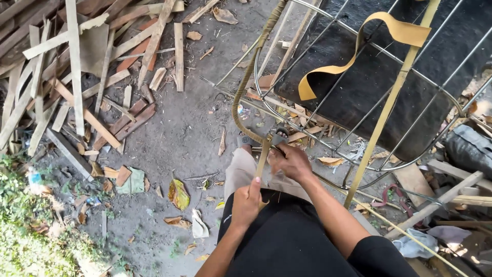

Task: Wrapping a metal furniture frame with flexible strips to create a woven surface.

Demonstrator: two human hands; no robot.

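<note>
Nearest, left hand grips and pulls taut a tan strip while right hand closes around it at the metal wire frame, keeping the wrap tight.

The person's arms were bare from above the elbows down to both hands, with no gloves, watch or rings to be seen. Behind the right hand, a black short sleeve covered the upper arm. Below the left hand lay a black garment, and beyond it light beige trousers ran towards grey sandals.
</note>
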